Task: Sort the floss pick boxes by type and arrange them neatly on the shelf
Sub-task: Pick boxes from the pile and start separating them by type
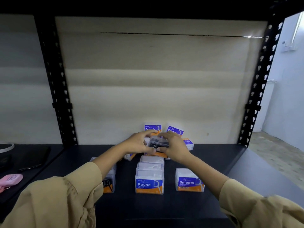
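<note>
Both hands held one dark box (158,143) between them, left fingers (148,134) and right fingers (164,135) clamped on its ends, long axis running hand to hand.

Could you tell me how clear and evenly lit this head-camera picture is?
Head view: dim, with daylight at the right edge; wide-angle bending of the shelf posts; both hands and the dark box are motion-blurred, while the Round box label reads sharply.
</note>
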### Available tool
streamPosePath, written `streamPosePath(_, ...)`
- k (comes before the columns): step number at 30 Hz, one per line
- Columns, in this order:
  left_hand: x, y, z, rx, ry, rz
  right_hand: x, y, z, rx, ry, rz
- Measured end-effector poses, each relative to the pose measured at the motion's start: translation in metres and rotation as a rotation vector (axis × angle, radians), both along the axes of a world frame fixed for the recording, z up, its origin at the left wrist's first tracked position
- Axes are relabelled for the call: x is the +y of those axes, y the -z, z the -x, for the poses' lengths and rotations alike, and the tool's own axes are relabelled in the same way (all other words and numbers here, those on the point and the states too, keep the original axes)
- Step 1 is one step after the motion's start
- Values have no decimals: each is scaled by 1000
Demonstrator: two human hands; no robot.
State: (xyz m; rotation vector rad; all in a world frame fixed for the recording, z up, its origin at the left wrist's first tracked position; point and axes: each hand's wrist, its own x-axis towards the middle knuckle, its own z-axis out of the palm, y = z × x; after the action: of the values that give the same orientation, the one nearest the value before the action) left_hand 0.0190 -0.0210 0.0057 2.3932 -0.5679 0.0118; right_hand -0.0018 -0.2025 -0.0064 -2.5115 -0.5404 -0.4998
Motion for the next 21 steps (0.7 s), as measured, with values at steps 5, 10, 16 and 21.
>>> streamPosePath(5,0,-6,5,-74,-27,24,8,2,7,-48,-16,-61)
streamPosePath(10,14,-6,6,-93,-64,31,11,13,20,-69,4,-71)
streamPosePath(16,55,-11,7,-108,-201,53,18,38,44,107,25,131)
streamPosePath(21,92,-12,13,-89,-297,137,24,43,56,239,0,311)
